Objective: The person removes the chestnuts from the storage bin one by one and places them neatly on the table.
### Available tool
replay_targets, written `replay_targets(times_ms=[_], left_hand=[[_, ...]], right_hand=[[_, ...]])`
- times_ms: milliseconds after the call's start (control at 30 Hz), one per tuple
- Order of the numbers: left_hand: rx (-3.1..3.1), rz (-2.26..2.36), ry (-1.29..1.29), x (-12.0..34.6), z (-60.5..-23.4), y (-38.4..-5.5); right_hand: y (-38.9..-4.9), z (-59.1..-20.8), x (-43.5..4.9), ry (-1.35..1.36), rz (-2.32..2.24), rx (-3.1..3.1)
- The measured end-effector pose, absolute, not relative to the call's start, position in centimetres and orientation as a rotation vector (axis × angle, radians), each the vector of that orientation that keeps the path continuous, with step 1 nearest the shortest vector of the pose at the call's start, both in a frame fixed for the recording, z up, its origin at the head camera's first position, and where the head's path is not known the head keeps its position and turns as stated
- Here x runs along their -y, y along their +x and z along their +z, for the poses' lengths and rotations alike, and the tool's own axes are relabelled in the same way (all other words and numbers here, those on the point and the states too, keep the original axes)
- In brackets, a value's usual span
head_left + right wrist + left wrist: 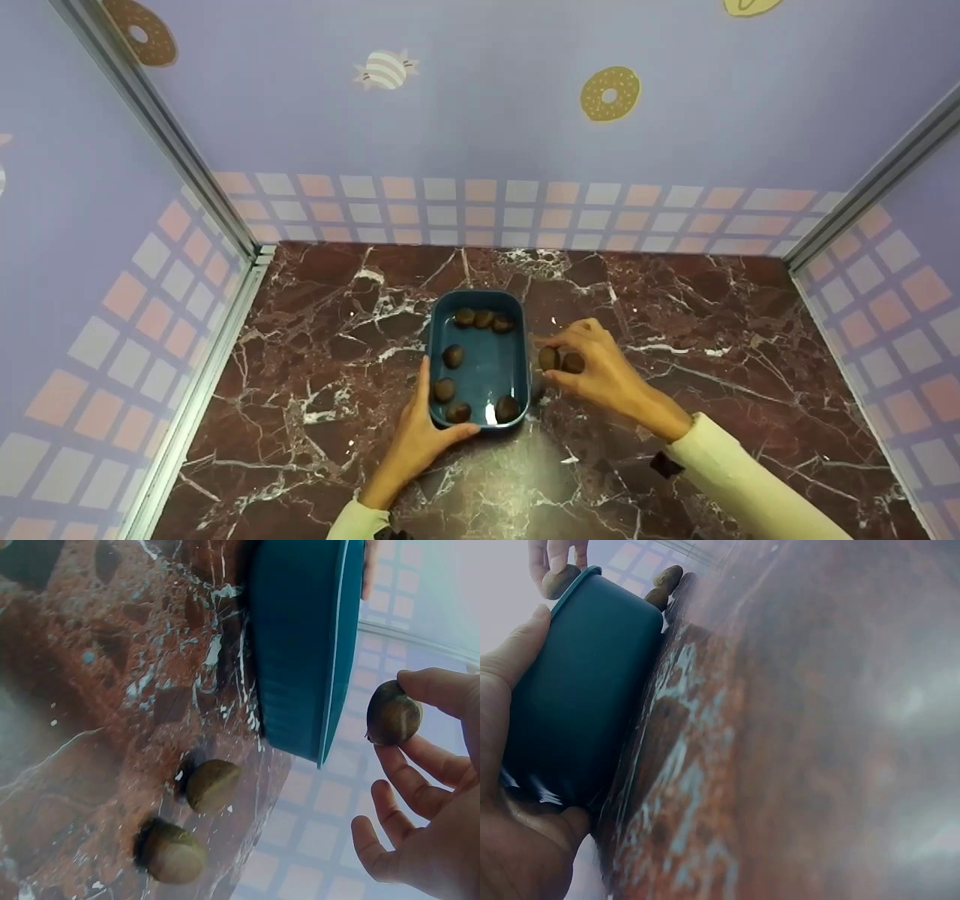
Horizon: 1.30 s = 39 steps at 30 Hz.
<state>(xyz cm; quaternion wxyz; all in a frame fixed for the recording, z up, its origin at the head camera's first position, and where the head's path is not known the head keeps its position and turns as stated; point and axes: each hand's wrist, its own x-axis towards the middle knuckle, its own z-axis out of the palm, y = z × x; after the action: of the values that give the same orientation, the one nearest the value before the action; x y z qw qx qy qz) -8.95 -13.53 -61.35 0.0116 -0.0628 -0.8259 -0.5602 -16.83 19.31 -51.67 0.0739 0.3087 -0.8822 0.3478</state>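
A deep teal rectangular dish (480,367) rests on the marble table with several brown chestnuts (452,355) inside, along its far end, left side and near corners. My left hand (420,431) holds its near left corner, thumb along the near rim and fingers against the left wall. Just right of the dish, my right hand (600,367) pinches one chestnut (394,714) between thumb and fingertips, above the table and apart from the rim. Two loose chestnuts (214,786) lie on the table by the dish; in the head view the right hand partly covers that spot.
The reddish-brown marble tabletop (360,330) surrounds the dish. Lilac panels with a checked border (480,214) stand at the back and both sides, joined by metal corner posts (180,150).
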Motion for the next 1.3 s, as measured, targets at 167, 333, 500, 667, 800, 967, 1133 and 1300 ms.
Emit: replay_targets(times_ms=[167,333,500,667,800,967,1133,1300], left_hand=[[2.572,-1.744,-0.192,13.5,-61.4,-8.9],[2.578,-1.743,-0.186,13.5,-61.4,-8.9],[2.582,-1.743,-0.167,13.5,-61.4,-8.9],[2.575,-1.74,-0.193,13.6,-61.4,-8.9],[2.578,-1.744,-0.196,13.6,-61.3,-8.9],[2.581,-1.729,-0.196,13.5,-61.3,-8.9],[2.582,-1.693,-0.196,13.5,-61.3,-8.8],[2.589,-1.667,-0.186,13.4,-61.4,-8.8]], right_hand=[[-16.3,-51.9,-20.1,0.921,1.031,2.628],[-15.5,-52.0,-20.8,0.895,1.008,2.677],[-15.0,-52.3,-21.3,0.873,1.004,2.721],[-14.5,-53.1,-21.7,0.86,1.007,2.704],[-14.2,-54.1,-22.0,0.82,1.024,2.714],[-13.7,-55.2,-22.4,0.763,1.082,2.744],[-13.3,-56.4,-22.8,0.735,1.084,2.77],[-13.3,-57.4,-23.0,0.733,1.049,2.771]])
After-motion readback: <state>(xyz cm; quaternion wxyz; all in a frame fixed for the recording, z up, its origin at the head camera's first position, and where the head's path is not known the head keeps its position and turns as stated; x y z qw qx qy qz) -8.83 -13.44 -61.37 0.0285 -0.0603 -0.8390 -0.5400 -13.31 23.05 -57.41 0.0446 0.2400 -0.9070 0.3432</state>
